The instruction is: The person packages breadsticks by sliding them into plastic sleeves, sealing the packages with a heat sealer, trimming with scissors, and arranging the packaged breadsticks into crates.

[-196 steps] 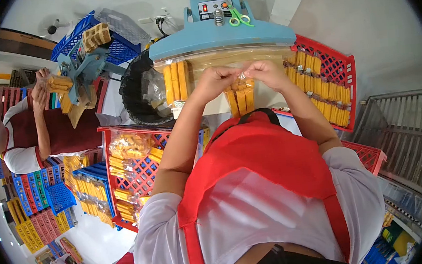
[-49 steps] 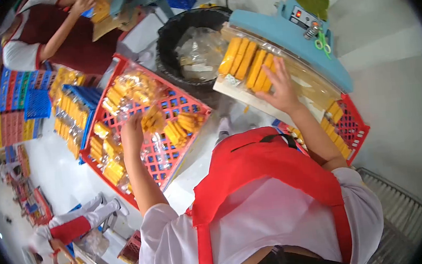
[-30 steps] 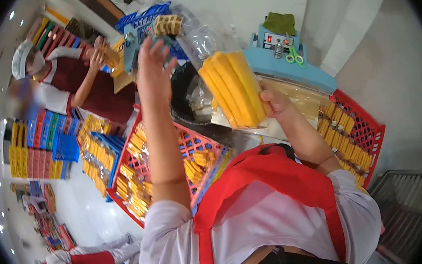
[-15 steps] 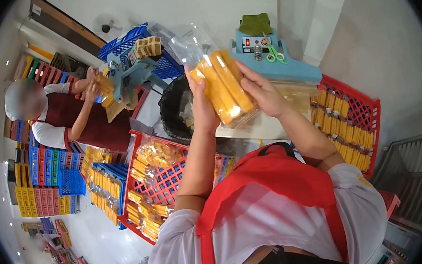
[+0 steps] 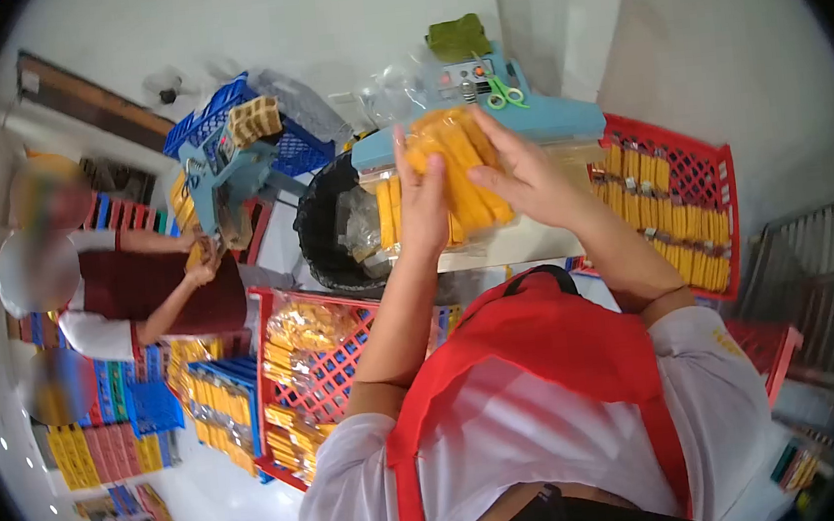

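Between my two hands is a clear plastic bag of yellow sticks [image 5: 470,181], held over the white work surface. My left hand [image 5: 424,200] presses on its left side with the thumb across the front. My right hand [image 5: 529,176] grips the right side, fingers at the upper edge and thumb over the front. Partly hidden behind my left hand, more yellow sticks [image 5: 386,214] lie on the surface. Just beyond the bag stands a light-blue sealing machine [image 5: 563,117].
Green scissors [image 5: 505,94] and a green cloth [image 5: 457,38] rest on the machine. A black-lined bin [image 5: 321,234] stands left. Packed sticks fill a red crate [image 5: 711,160] at right and another red crate [image 5: 337,362] at lower left. A co-worker [image 5: 152,294] works at a second machine.
The held bag has come down closer to the work surface, and its loose plastic end now trails beyond it. More yellow sticks show behind my left hand. The view has shifted, and the co-worker's hands are lower.
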`<control>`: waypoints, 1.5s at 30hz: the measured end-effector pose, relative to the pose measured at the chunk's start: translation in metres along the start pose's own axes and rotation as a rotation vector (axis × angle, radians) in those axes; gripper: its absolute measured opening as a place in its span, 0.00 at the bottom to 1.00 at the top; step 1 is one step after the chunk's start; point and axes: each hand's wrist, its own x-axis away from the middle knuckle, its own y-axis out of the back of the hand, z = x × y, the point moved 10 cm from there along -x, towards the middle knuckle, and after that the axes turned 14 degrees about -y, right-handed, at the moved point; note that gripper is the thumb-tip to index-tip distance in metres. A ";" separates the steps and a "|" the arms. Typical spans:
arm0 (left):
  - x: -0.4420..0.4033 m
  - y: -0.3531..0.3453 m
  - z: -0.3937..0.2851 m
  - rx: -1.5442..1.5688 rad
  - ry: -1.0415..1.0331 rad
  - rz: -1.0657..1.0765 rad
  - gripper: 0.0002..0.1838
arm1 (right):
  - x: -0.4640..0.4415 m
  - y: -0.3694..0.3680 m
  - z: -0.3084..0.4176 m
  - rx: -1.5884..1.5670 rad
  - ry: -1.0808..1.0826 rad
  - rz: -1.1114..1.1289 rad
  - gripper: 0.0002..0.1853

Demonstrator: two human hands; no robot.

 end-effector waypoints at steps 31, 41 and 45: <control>0.016 0.019 0.079 -0.699 -0.026 -0.008 0.09 | 0.038 0.053 -0.106 0.262 -0.254 -0.311 0.07; 0.032 0.008 0.073 -0.535 -0.020 0.238 0.01 | 0.062 0.033 -0.140 -0.382 -0.409 0.050 0.02; 0.032 0.003 0.079 -0.473 -0.004 0.436 0.02 | 0.062 0.026 -0.136 -0.465 -0.399 0.193 0.03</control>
